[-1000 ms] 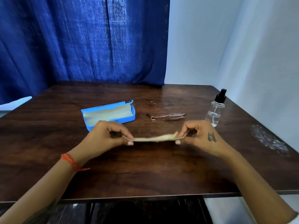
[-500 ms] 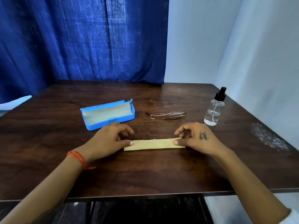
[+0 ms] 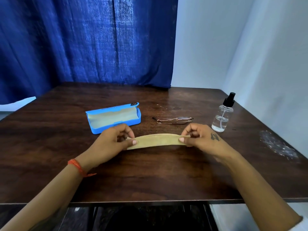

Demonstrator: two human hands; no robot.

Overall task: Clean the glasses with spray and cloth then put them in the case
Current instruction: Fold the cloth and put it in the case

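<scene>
A folded yellow cloth stretches in a slight arch between my hands, just above the dark wooden table. My left hand pinches its left end and my right hand pinches its right end. Behind the cloth lie the folded thin-framed glasses. An open blue case with a pale lining sits at the back left of my left hand. A clear spray bottle with a black nozzle stands upright to the right of the glasses.
A blue curtain hangs behind the table and a white wall runs along the right side. A whitish smear marks the table near its right edge. The table's front edge is close to me.
The cloth was laid flat on the table half a second ago; both hands now pinch its ends again and lift it into a slight arch. Glasses, case and bottle have not moved.
</scene>
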